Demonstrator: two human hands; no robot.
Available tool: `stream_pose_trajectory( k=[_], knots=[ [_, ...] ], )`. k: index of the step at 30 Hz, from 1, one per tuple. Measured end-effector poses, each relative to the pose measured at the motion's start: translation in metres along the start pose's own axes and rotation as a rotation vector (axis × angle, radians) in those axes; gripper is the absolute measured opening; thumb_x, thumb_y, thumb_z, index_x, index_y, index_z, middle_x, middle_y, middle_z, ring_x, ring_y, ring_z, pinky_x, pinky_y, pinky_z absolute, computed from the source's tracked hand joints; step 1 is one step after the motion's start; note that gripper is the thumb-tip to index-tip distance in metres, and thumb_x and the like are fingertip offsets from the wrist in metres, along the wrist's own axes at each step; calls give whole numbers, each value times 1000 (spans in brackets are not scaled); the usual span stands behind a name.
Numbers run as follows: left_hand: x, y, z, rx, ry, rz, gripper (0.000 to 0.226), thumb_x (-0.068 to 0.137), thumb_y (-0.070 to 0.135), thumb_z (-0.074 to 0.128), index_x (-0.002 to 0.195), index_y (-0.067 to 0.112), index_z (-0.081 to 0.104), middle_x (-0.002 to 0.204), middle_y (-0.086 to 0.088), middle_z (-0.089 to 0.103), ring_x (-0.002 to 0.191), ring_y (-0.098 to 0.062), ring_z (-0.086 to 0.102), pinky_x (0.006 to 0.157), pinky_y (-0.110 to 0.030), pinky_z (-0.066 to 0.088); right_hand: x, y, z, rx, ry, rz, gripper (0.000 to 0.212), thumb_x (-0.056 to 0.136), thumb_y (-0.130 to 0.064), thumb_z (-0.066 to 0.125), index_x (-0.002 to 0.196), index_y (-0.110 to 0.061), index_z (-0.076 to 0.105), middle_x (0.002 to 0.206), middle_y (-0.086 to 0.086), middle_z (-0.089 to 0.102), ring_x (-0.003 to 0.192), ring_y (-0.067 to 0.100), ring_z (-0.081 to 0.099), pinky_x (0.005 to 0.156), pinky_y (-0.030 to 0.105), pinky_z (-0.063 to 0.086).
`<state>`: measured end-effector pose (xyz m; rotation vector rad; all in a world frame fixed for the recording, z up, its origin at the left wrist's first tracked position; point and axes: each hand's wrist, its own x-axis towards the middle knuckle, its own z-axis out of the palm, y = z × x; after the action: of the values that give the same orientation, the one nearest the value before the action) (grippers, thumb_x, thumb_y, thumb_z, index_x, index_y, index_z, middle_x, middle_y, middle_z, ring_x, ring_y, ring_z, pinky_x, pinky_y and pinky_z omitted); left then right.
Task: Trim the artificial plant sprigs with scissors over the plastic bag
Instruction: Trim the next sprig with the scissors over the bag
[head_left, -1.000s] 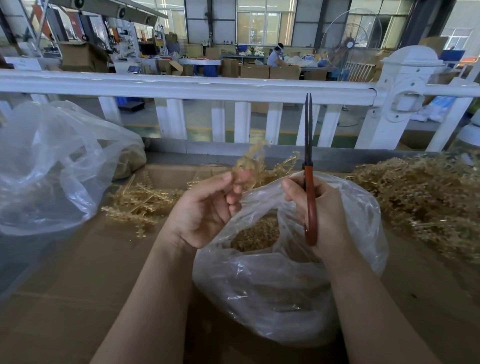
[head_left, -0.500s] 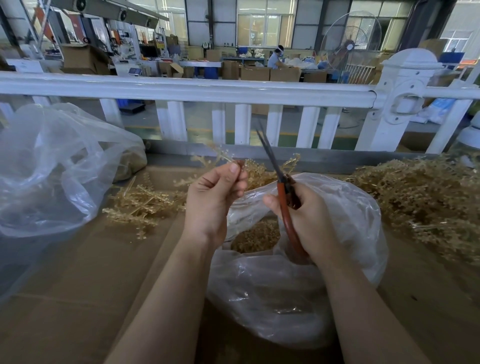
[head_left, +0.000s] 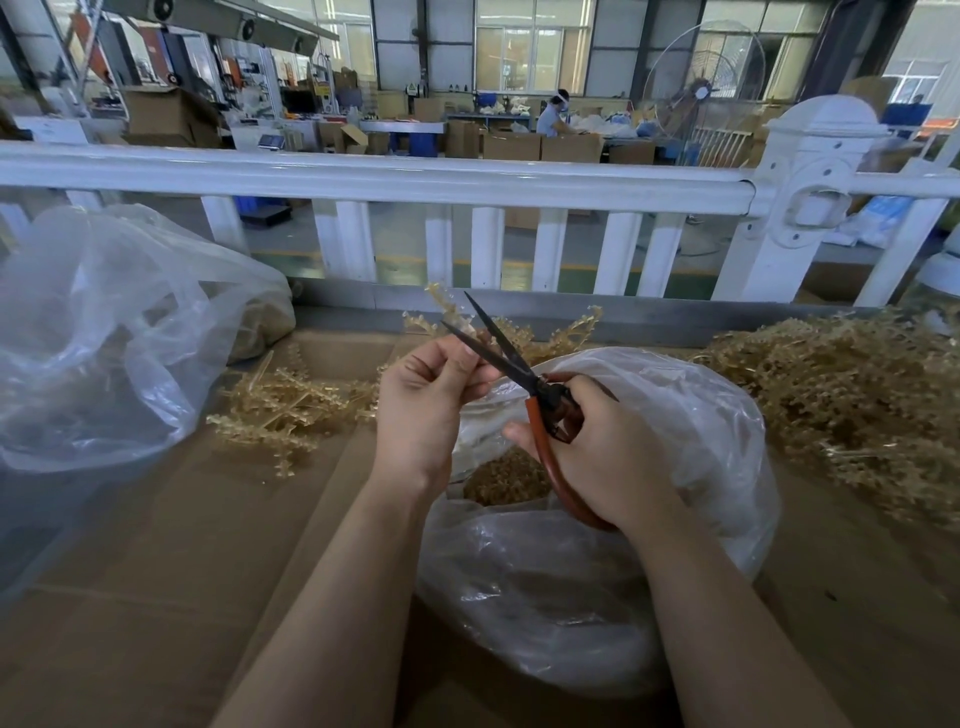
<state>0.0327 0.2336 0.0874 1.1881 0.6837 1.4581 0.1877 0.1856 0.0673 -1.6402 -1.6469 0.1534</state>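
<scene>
Golden sprig (head_left: 451, 310) pinched by left hand (head_left: 423, 402); right hand (head_left: 597, 447) grips open-bladed scissors (head_left: 511, 358).

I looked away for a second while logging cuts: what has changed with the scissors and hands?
The scissors tipped from upright toward the left and their blades opened around the sprig. The left hand still pinches the sprig; the right hand keeps its grip. The bag stayed put.

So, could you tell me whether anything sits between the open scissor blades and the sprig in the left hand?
Nothing visible does. The scissors, gripped by the right hand, are open around the sprig pinched by the left hand, above the plastic bag.
</scene>
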Motion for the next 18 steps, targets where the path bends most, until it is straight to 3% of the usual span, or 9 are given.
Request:
stream_pose_trajectory(
  k=[7,12,18],
  knots=[
    [-1,1,-1,11,37,1,18,95,8,61,83,11,73,67,1,70,65,-8,63,66,-19,54,-1,-1,-1,-141,94,-23,76,60,-97,29,92,-33,55,72,-27,50,68,-10,48,59,9,32],
    [0,-1,0,4,34,8,19,96,4,59,83,10,72,68,2,71,65,-6,65,66,-18,54,-1,-1,0,-173,113,-19,68,63,-94,35,91,-36,55,71,-28,48,65,-10,46,57,9,31],
    [2,-2,-1,-8,15,9,18,96,6,58,85,11,71,68,3,72,66,-5,66,67,-18,54,-1,-2,0,-143,93,-1,82,61,-93,38,104,-30,66,81,-25,58,66,-6,51,58,9,34]
  ],
)
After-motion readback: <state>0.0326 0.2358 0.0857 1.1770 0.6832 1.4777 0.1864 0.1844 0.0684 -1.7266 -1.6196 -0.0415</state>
